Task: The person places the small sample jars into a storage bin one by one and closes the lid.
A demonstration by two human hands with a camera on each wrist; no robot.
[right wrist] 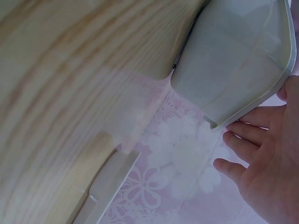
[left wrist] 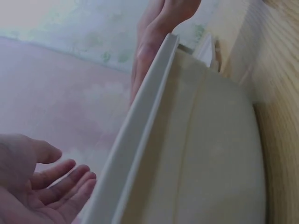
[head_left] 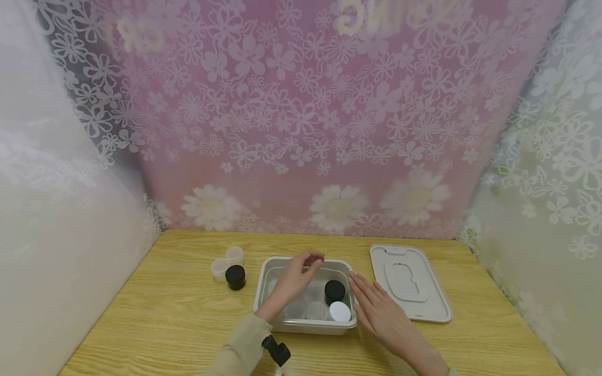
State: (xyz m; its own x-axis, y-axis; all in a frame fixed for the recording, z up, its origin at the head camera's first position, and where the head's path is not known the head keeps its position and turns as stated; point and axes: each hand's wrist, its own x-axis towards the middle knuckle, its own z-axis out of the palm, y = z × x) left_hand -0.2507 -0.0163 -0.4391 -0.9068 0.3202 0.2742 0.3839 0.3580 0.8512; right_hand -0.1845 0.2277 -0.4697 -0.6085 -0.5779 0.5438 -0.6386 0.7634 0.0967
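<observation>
A whitish plastic bin [head_left: 310, 329] stands on the table, its side wall [left wrist: 219, 140] filling much of the left wrist view. Over its middle is my left hand [head_left: 295, 277], fingers loosely bent and nothing between them. My right hand [head_left: 383, 318] lies along the bin's right side with straight fingers, fingertips right at the rim [right wrist: 254, 103] in the right wrist view. Inside the bin, toward its right, are a black-lidded jar [head_left: 335, 290] and a white-lidded jar [head_left: 339, 312]. Translucent jars [head_left: 316, 310] sit along its near side, partly hidden by my left forearm.
Left of the bin, two translucent jars [head_left: 219, 269] and another black-lidded jar [head_left: 235, 277] stand together on the wooden table [head_left: 155, 313]. A flat whitish lid [head_left: 430, 282] lies to the right of the bin. Flowered curtains [head_left: 301, 130] enclose the back and sides.
</observation>
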